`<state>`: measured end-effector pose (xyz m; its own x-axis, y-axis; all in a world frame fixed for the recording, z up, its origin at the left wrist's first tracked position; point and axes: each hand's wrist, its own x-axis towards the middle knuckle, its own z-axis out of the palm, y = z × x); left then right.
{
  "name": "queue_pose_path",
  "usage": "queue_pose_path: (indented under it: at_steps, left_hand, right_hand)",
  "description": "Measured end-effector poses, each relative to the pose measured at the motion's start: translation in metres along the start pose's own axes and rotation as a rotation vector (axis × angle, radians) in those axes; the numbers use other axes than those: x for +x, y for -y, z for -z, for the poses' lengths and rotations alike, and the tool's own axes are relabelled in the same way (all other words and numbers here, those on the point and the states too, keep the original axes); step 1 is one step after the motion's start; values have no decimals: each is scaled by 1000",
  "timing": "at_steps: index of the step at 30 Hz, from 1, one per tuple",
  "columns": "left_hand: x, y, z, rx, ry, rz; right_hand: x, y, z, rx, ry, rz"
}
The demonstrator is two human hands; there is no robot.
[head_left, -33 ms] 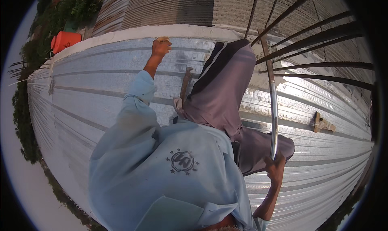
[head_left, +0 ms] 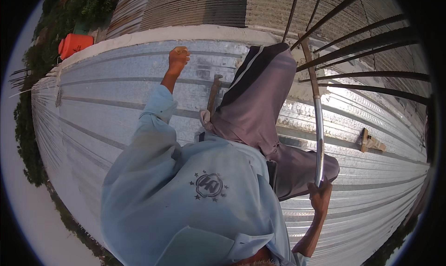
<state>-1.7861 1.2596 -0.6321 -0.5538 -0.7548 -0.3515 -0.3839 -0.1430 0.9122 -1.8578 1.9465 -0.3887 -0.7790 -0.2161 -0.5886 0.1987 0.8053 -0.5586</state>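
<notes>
My right hand (head_left: 319,195) is closed around the lower end of a long metal bar (head_left: 319,140). The bar's lower length is a shiny silver pipe, and its upper length is brown and rusty. Its far end reaches in among several dark ribbed steel rods (head_left: 362,59) at the upper right; whether it touches them I cannot tell. Farther out on the left, my left hand (head_left: 177,61) is curled above the metal roofing, with something small and pale at its fingers that I cannot make out. Beside my knee a rusty hammer-like tool (head_left: 213,95) lies on the sheets.
Corrugated metal roofing (head_left: 111,91) spreads all around me, edged by a pale concrete ledge (head_left: 195,32). A yellowish block-like object (head_left: 370,142) lies at the right. An orange-red tank (head_left: 75,46) stands beyond the ledge at the far left. The steel rods jut inward from the right.
My left hand has shifted slightly left and down. My right hand and the lower end of the bar have swung a little to the right.
</notes>
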Motion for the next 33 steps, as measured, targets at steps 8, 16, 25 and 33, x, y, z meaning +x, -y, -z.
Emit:
queue_pose_path:
  at_steps: [8,16,25,33]
  left_hand:
    - [-150,134,-57,308,41,357]
    - [-168,150,-68,746,255,25]
    - [-136,88,-37,513,198,226]
    - [-210,-123,-54,533,544,429]
  right_hand:
    - [-26,-77,141,-804,-242,188]
    - [-42,-148,175,-842,-289,201]
    - [-104,-291,64,-510,-282,-185]
    - [-83,-325,-200,182,-536,-229]
